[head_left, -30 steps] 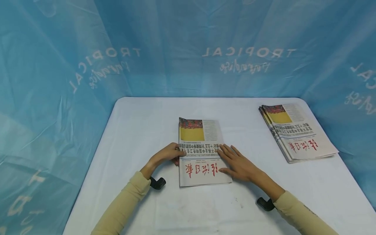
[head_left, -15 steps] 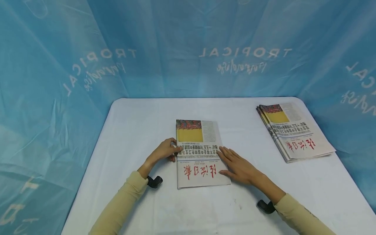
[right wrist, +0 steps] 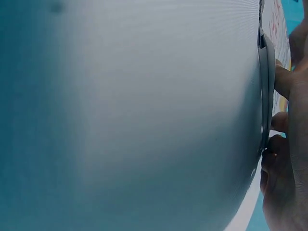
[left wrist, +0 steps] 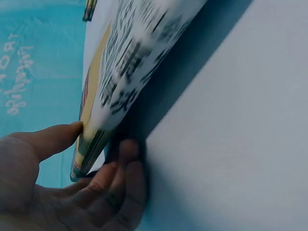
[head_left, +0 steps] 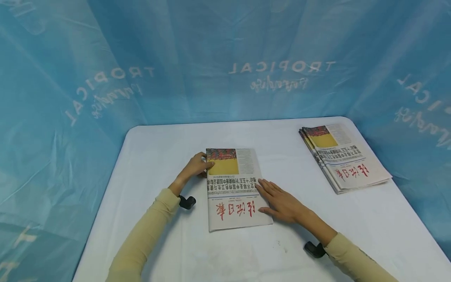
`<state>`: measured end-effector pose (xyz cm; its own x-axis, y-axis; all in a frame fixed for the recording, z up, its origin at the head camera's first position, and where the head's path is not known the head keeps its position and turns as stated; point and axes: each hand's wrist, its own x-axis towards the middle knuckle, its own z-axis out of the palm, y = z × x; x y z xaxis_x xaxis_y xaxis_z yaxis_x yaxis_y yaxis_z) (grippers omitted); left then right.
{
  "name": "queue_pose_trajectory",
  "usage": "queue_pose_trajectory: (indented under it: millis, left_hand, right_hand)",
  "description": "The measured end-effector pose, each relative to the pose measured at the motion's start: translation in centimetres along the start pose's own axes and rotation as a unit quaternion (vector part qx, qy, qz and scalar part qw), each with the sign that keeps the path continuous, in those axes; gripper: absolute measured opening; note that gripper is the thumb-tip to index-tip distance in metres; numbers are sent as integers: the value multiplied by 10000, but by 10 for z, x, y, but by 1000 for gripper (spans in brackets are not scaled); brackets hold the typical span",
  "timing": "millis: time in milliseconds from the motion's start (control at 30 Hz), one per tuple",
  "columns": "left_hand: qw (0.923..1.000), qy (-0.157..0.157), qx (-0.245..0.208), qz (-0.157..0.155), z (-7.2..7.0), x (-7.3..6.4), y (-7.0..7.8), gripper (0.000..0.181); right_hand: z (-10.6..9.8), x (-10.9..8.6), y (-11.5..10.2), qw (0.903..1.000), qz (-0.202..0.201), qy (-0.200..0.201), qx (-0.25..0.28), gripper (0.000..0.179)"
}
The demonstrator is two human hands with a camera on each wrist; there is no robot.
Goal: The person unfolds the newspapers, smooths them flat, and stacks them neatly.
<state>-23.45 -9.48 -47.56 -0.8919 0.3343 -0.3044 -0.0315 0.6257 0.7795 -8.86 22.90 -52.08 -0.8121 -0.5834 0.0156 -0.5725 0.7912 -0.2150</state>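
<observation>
Folded newspaper [head_left: 234, 190] mid-way across white table [head_left: 246, 250]. Left hand [head_left: 194, 166] pinches its left edge, thumb above, fingers beneath; right hand [head_left: 283, 203] lies flat, fingers straight, on right edge. Folding looks done; handling seems unfinished. Newspaper stack [head_left: 347, 158] well apart, right, untouched.

Fingers of the bare left hand [head_left: 193, 166] are partly hidden by the folded white-and-yellow newspaper [head_left: 232, 192], whose smallest print cannot be read. In the left wrist view, its headline seems blurred.
</observation>
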Motion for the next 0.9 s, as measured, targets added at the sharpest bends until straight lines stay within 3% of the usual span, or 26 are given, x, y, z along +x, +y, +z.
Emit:
queue_pose_trajectory:
  millis: [200,433,633,733,900]
  left_hand:
    - [9986,283,-282,332,-5,18,-2,68]
    - [9962,399,33,772,-1,22,-6,46]
    - [9926,531,113,1089,0,23,-5,41]
    - [9935,452,146,1036,-2,25,-4,40]
    - [9964,333,401,664,-2,32,0,42]
  right_hand:
    - [1,-3,-2,9997,131,-207,91,80]
    - [5,-9,-2,9996,156,-234,52,80]
    - [4,-10,-2,9996,167,-203,39,80]
    - [3,-10,-1,9997,135,-180,8,80]
    - [2,-12,-2,9997,114,-193,85,81]
